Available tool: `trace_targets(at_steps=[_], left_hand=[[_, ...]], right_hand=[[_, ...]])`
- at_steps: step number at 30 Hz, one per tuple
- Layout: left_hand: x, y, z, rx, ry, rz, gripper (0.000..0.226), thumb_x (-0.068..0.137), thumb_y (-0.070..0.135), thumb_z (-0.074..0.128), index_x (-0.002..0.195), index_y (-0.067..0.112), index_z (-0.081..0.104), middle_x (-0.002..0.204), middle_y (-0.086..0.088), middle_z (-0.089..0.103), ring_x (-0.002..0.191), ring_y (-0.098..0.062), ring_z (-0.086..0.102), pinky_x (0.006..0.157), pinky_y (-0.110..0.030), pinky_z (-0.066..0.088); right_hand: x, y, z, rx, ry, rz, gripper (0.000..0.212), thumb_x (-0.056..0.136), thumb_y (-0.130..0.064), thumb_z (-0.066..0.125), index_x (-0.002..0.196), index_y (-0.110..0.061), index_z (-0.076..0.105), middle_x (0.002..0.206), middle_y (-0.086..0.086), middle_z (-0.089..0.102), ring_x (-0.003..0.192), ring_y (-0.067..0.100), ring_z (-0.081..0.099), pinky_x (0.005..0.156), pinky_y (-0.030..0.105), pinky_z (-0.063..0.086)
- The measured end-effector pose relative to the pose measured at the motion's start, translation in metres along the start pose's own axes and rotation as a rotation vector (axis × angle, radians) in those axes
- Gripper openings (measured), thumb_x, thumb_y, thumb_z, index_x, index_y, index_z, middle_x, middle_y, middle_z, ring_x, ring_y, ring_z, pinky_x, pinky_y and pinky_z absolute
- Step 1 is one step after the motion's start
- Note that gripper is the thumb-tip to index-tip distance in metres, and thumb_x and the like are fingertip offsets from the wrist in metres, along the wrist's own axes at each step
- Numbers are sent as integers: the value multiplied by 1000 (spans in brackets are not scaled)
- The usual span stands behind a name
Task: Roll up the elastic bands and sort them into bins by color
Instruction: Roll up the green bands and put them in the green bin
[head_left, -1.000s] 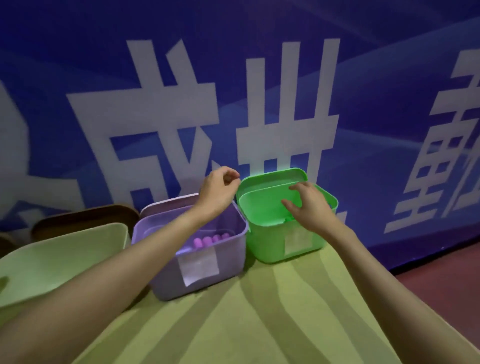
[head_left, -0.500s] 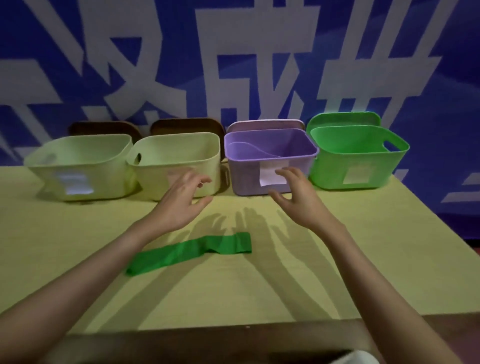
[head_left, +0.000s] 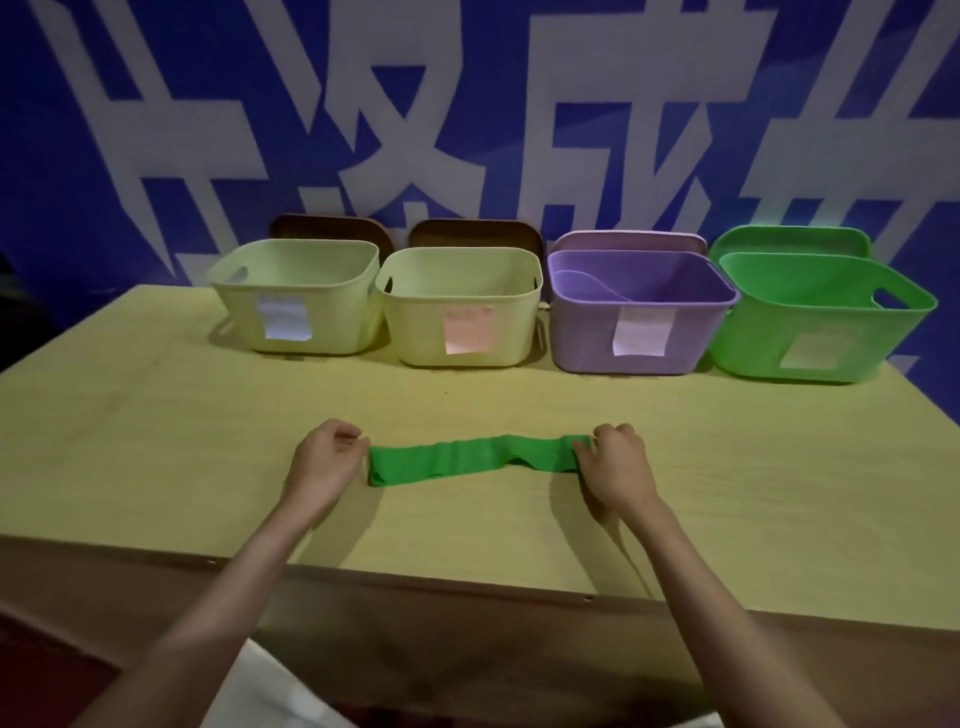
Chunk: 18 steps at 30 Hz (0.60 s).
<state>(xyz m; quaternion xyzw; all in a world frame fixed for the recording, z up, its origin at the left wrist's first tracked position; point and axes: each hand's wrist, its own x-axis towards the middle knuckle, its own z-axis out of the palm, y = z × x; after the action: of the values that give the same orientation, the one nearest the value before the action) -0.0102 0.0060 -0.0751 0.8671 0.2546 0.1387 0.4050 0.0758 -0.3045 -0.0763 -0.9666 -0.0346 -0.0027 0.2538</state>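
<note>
Head camera: a person's left hand (head_left: 324, 462) and right hand (head_left: 615, 460) pinch opposite ends of a green elastic band (head_left: 467, 460), laid flat across the wooden table (head_left: 156, 441) in front of four bins. The step looks like straightening before rolling; next, one end must be curled tightly toward the other, with the green bin (head_left: 821, 322) at far right its likely destination.

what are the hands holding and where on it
Green elastic band, lying flat on the table: left hand pinches its left end, right hand its right end.

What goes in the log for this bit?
step: grip band ends | left hand: pinches band | right hand: pinches band | band: flat, unrolled | green bin: far right
</note>
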Motion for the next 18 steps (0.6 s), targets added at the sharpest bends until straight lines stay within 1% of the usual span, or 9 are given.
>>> trace_targets(at_steps=[3,6,8,10,13,14,16,17,18], left_hand=[[-8,-6,-1,58,17,-42,29,90,33,62,104,7,64,100,-5,66,91,-21,60,75,-31,46],[-14,-1,-1,153,49,-66,36,84,50,63,79,14,62,82,-3,67,77,-24,61,68,-35,50],[-18,5,0,214,54,-48,42,81,55,65,66,16,56,71,-4,65,71,-28,62,66,-37,52],[-19,8,2,229,39,-20,38,80,51,69,64,17,59,69,-5,66,69,-27,63,63,-36,51],[-12,7,2,184,-6,18,17,81,32,72,77,17,66,77,-2,70,73,-19,64,64,-30,51],[-8,4,1,131,-14,7,12,81,27,73,79,17,67,80,-2,70,75,-18,64,66,-29,52],[0,0,-3,-59,-42,-48,6,80,20,75,80,18,69,82,-2,70,78,-17,65,72,-30,53],[4,-1,-6,-166,-58,-82,7,79,17,76,81,18,69,83,-2,69,77,-17,64,72,-30,53],[7,-3,-10,-255,-69,-122,8,79,16,76,83,18,70,82,-3,69,71,-15,61,66,-29,51]], right_hand=[[-1,-3,5,4,43,41,32,98,-27,53,103,4,59,108,22,54,103,38,49,85,39,41],[2,2,13,47,65,80,32,95,-27,58,104,3,62,108,22,56,104,37,50,88,39,43],[4,5,17,77,90,78,26,92,-24,63,101,0,62,106,20,60,103,35,51,85,38,43],[4,4,17,184,117,75,18,89,-18,66,97,-3,61,100,16,61,97,32,54,78,35,43],[-1,0,10,460,126,90,15,86,-7,69,92,-4,57,87,10,58,84,25,55,68,30,40],[-4,-1,6,564,126,98,16,85,-4,70,92,-3,56,84,9,58,80,23,56,66,29,43],[-10,-2,-3,753,113,112,18,84,1,69,94,-2,54,79,8,59,72,19,58,58,22,49],[-14,-3,-7,824,106,118,21,83,4,69,96,-1,54,77,8,60,68,16,60,54,17,50],[-17,-4,-10,885,99,120,23,83,6,69,99,-1,53,76,8,61,66,14,61,52,15,51]])
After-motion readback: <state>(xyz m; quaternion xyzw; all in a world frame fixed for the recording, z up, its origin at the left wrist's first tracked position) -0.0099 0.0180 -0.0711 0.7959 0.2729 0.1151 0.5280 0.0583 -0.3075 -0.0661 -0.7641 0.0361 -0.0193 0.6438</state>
